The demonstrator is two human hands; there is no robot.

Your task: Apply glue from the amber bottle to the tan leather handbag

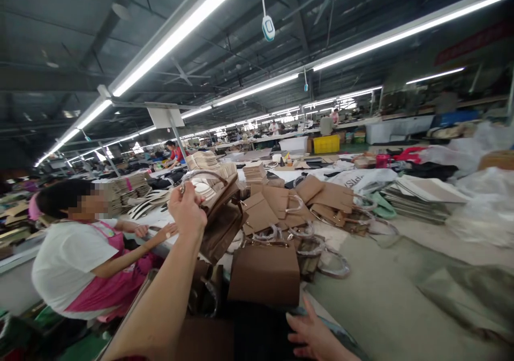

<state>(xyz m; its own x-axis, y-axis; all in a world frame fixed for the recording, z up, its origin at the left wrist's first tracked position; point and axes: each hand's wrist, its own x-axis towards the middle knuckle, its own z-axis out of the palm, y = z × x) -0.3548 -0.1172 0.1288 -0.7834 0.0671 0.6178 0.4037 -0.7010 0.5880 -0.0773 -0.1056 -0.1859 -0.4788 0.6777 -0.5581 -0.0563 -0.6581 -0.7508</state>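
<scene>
My left hand (187,209) is raised left of centre, its fingers closed round the handle of a brown handbag (223,224), which hangs tilted beside the hand. Low at the centre right, my right hand (311,331) has its fingers spread and holds nothing. Just above it stands a larger brown bag (265,273) with a plain front panel. Behind that bag lies a pile of brown bags (277,203), several of them with handles in clear plastic wrap. The bottom of the view shows another brown panel (206,339) next to dark cloth.
A person in a pink apron (110,291) sits close on the left, arms on the table. Stacked pale pieces (425,195) and clear plastic bags (488,205) lie at right. Green-grey cloth (469,296) covers the table's near right. A yellow crate (326,144) stands farther back.
</scene>
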